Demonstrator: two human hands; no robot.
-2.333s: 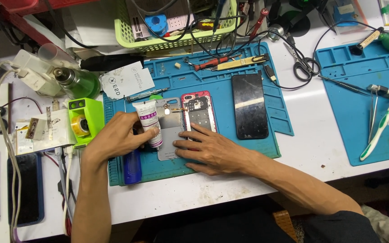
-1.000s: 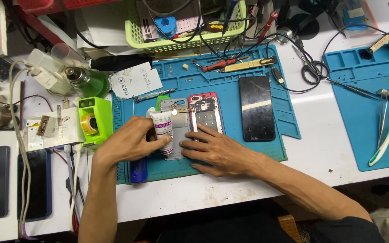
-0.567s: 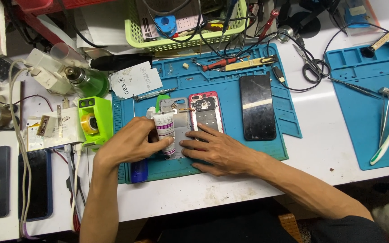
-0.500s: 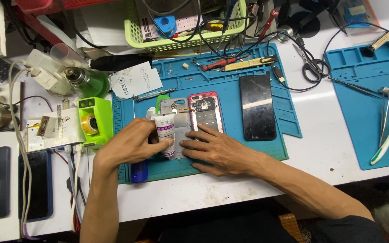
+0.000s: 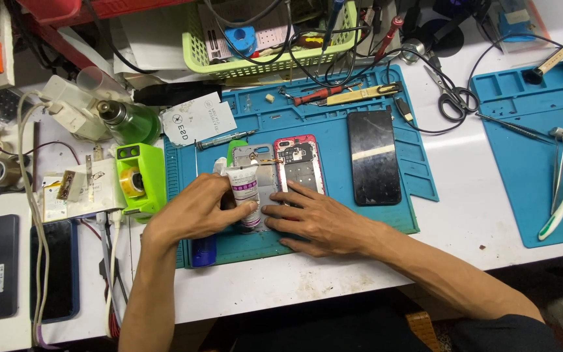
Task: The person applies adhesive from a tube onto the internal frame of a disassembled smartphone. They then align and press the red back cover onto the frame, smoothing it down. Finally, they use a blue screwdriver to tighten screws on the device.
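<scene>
A small white glue tube point(image 5: 245, 190) with a purple-pink label is held upright in the left hand point(image 5: 197, 210), fingers closed around its lower half, thumb pressed against the label. The tube's nozzle end points up, away from the wrist. Just beyond the fingertips a grey phone back panel point(image 5: 260, 171) lies flat on the blue work mat point(image 5: 333, 137). The right hand point(image 5: 314, 218) is laid flat, fingers spread and pressed down on the near end of the panel; nothing is gripped by it. Fingertips of both hands nearly meet at the tube.

Touching the panel, just ahead of the right fingertips, an opened red-framed phone point(image 5: 300, 164) is seen, internals exposed. Further out to the right of that hand, a black phone screen point(image 5: 374, 156) lies face up, apart from the red frame. Beside the left wrist a dark blue bottle point(image 5: 204, 251) lies at the mat edge. Left of the left hand a green tape dispenser point(image 5: 139, 180) stands just off the mat. Well beyond both hands a green wire basket point(image 5: 268, 58) full of cables is placed.
</scene>
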